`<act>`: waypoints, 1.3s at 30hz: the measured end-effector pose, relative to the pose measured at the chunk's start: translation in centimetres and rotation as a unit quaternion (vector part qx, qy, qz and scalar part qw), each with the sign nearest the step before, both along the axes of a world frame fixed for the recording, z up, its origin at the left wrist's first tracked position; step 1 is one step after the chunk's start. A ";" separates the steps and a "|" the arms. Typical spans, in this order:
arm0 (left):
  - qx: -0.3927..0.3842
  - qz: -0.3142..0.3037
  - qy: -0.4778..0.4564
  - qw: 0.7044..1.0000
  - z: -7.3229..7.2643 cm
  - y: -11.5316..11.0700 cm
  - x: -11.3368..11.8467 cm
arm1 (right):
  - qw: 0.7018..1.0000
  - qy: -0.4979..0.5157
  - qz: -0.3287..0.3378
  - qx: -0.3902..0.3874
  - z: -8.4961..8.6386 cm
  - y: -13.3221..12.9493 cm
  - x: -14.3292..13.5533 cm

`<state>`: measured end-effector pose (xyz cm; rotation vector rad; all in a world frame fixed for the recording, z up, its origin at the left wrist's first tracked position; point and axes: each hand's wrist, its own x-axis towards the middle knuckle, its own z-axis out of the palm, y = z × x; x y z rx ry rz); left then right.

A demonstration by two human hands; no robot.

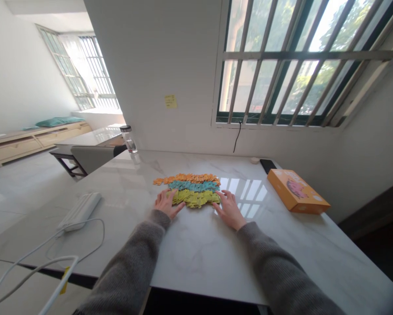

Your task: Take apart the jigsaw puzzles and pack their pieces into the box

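Three bands of small flat pieces, which look like jigsaw puzzle pieces, lie on the white marbled table (196,245). The yellow-green pieces (196,198) are nearest me, the teal pieces (196,186) lie behind them, and the orange pieces (193,177) are farthest away. At the left end of the yellow-green band rests my left hand (167,204), fingers spread and touching its edge. My right hand (228,208) is at the right end, its fingers apart and its fingertips against the pieces. Neither hand grasps anything.
An orange box (296,190) lies at the right, with a black phone (268,166) and a small white object (254,160) behind it. At the left are a white power strip (81,211) with cables and a clear bottle (128,140). A wall with a barred window stands behind the table.
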<state>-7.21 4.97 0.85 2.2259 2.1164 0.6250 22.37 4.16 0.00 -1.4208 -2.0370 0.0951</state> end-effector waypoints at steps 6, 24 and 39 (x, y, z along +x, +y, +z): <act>-0.025 -0.004 0.033 0.999 0.0 -1.1 3.5 | 0.998 -0.060 0.007 0.001 0.8 -2.7 -2.7; -0.017 0.162 -0.073 0.984 0.3 5.7 -5.0 | 0.999 -0.019 0.030 -0.025 0.2 -2.6 -3.7; -0.056 0.044 -0.057 0.996 -0.1 10.3 -3.4 | 0.999 0.005 0.046 -0.028 -0.3 -2.0 -3.4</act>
